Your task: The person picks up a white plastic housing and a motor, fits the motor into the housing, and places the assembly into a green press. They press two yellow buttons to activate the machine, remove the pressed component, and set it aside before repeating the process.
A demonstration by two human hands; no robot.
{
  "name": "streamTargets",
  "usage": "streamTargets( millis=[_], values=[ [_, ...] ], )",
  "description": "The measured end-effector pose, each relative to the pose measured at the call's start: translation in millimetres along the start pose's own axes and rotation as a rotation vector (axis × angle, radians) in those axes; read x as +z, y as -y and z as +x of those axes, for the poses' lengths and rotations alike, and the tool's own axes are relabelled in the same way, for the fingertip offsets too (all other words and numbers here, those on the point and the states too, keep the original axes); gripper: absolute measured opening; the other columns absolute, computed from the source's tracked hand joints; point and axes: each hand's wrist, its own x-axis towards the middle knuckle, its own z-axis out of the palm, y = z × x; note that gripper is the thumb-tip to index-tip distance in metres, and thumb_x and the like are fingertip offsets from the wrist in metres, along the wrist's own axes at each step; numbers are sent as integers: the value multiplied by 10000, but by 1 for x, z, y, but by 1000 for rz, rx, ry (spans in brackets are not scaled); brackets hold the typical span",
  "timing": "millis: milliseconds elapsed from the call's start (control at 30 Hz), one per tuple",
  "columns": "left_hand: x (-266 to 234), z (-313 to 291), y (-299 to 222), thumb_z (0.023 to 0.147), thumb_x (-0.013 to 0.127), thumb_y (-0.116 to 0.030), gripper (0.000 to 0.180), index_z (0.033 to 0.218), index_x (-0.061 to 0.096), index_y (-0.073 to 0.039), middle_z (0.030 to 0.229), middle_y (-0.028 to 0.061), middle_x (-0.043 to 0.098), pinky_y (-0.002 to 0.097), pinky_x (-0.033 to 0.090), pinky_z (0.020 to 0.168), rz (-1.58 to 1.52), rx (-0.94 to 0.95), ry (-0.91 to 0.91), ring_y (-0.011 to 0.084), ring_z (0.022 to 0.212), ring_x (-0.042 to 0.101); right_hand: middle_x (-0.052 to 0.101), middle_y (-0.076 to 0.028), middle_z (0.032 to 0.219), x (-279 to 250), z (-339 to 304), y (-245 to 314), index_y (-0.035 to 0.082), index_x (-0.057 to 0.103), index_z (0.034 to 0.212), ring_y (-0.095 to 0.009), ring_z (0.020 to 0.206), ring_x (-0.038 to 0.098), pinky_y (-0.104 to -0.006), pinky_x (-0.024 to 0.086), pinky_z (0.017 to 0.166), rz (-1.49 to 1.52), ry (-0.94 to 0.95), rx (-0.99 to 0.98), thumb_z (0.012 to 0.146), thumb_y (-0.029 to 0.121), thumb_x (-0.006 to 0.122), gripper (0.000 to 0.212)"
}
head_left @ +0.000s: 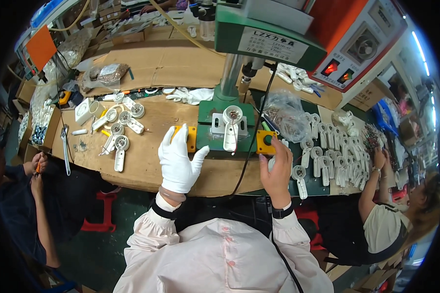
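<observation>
I sit at the green press (230, 97) with both hands up at its base. My left hand (180, 158), in a white glove, lies spread wide over the yellow button box (190, 138) just left of the base, holding nothing. My right hand (277, 168) is bare, its fingers curled loosely onto the second yellow button box (266, 141) just right of the base; it grips nothing that I can see. One white plastic part (231, 128) sits in the press's fixture, loaded, so this piece looks ready for its stroke. Right of the press many white parts (335, 154) lie in rows on the tabletop (146, 161); left of it lie a few more (120, 132).
</observation>
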Motion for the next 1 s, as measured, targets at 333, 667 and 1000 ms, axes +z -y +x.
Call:
streamTargets(
  millis=[333, 667, 1000],
  values=[
    [11, -16, 13, 768, 774, -300, 641, 1270, 509, -3, 1189, 160, 582, 472, 387, 967, 111, 18, 38, 394, 1109, 506, 577, -175, 1196, 10, 0, -9, 41, 512, 1302, -364, 1134, 495, -467, 377, 965, -255, 158, 32, 830, 252, 691, 547],
    [3, -15, 17, 795, 749, -226, 564, 1263, 522, -10, 1188, 165, 581, 454, 368, 1007, 80, -83, 104, 362, 1127, 511, 581, -174, 1184, 14, 1, -6, 39, 523, 1283, -361, 1138, 492, -472, 375, 962, -291, 197, 3, 809, 229, 706, 543],
    [-44, -52, 102, 897, 609, -21, 332, 1225, 560, 1, 1201, 170, 599, 368, 446, 968, -364, -384, -516, 281, 1105, 577, 514, -202, 1316, -7, -54, -2, 7, 512, 1233, -376, 1197, 479, -445, 348, 1025, 22, 24, 11, 876, 63, 604, 373]
  ],
)
